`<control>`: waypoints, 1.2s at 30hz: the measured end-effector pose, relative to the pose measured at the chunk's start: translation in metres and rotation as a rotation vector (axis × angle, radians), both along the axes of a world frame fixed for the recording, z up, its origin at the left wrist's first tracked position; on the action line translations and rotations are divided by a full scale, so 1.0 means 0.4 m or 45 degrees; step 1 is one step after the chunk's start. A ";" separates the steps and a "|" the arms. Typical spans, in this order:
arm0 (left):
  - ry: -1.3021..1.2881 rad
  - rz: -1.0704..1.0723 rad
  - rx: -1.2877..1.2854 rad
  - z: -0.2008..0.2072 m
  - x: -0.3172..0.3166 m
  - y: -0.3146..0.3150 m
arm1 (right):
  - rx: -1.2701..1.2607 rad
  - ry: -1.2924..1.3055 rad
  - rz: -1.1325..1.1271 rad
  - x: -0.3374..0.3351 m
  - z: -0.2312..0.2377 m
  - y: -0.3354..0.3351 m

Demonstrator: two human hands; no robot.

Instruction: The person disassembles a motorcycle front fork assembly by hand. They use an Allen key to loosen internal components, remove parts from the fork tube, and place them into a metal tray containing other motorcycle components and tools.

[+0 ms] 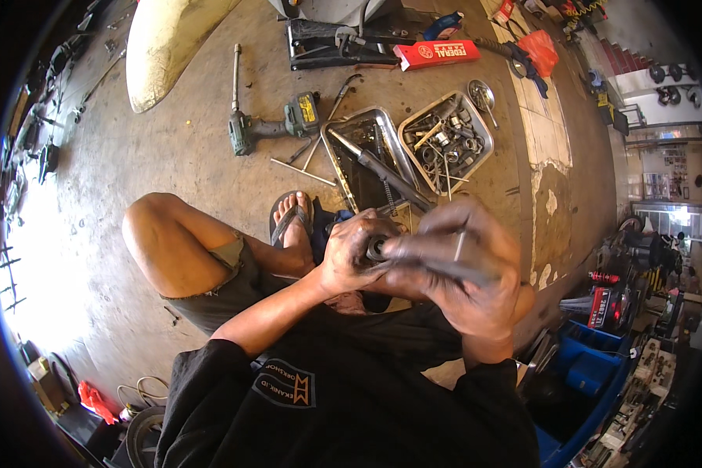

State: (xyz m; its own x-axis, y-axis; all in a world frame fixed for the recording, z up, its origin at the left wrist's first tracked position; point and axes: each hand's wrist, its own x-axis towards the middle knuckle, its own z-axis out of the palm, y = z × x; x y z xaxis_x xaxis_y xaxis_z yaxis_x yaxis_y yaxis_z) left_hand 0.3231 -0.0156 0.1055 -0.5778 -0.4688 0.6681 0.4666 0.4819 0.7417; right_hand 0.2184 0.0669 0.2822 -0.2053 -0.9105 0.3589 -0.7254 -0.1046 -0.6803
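One dark tube [377, 248], hollow end up, is gripped by the left hand [349, 248] on the near side of the oblong tray [352, 168]. By that end the right hand [480, 285] is held (too blurred to tell what, if anything, is grasped). A drill [269, 126] is laid left of the tray.

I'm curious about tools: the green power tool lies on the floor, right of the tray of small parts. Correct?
No, wrong side: the head view shows the green power tool on the floor, left of the tray of small parts.
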 end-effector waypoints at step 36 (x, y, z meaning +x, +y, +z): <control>-0.001 0.046 0.245 0.023 -0.027 0.029 | -0.473 0.595 -0.178 0.069 0.032 0.037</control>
State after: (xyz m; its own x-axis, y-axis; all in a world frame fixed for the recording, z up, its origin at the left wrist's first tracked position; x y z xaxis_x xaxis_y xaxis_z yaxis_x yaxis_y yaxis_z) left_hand 0.3122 -0.0040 0.1145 -0.5588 -0.6080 0.5640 0.4512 0.3477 0.8219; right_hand 0.2461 0.0817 0.2948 -0.0581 -0.6831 0.7280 -0.9622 -0.1561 -0.2233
